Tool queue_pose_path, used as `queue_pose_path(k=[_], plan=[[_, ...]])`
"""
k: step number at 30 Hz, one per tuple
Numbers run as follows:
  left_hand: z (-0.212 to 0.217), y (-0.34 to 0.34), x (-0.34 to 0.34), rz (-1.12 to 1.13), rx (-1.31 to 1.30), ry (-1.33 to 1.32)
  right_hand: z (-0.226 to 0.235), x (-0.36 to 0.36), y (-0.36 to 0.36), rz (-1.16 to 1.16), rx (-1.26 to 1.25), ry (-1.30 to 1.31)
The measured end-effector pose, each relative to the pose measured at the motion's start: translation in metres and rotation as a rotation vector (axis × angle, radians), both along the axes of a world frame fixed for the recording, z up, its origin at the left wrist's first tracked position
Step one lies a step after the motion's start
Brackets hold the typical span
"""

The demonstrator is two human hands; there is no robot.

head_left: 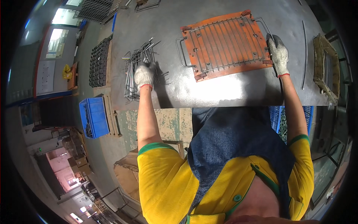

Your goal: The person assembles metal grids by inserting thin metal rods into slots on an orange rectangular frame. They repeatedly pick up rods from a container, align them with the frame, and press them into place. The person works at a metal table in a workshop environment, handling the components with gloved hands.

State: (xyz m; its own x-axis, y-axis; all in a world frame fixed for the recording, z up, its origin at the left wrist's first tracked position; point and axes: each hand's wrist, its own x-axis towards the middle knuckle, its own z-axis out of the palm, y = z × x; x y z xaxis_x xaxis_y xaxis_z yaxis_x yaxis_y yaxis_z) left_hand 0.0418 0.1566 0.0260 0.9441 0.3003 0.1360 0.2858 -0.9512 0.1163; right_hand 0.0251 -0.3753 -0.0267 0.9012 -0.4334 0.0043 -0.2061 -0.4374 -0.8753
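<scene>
Dark pieces are held in a blue plastic crate (100,116), set beside a wooden pallet (110,114). At the left of the grey metal table (179,91), a loose heap of bent wire handles (129,76) is overlapped by the gloved left hand (144,75), its fingers curled; whether a piece is gripped cannot be told. Right of it, a wire grate (220,44) is laid on an orange fixture plate (193,61). Its right-hand wire handle (265,24) is held at the near corner by the gloved right hand (278,56). Greenish pieces are contained in a blue basket (275,115) below the table edge. Farthest right, grey rods are held in a worn, yellowish box (319,61).
</scene>
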Motion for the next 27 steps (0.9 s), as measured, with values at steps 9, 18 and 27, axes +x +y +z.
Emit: queue_pose_path(k=[9, 18, 27], plan=[[-0.018, 0.026, 0.010, 0.179, -0.962, 0.010, -0.001, 0.000, -0.006, 0.039, 0.207, 0.053], [-0.013, 0.049, -0.005, 0.038, -1.656, 0.008, 0.006, -0.002, 0.008, 0.001, 0.037, -0.036], [0.057, -0.165, -0.023, -0.227, -1.387, 0.262, 0.024, -0.015, -0.023, 0.096, -0.252, -0.189]])
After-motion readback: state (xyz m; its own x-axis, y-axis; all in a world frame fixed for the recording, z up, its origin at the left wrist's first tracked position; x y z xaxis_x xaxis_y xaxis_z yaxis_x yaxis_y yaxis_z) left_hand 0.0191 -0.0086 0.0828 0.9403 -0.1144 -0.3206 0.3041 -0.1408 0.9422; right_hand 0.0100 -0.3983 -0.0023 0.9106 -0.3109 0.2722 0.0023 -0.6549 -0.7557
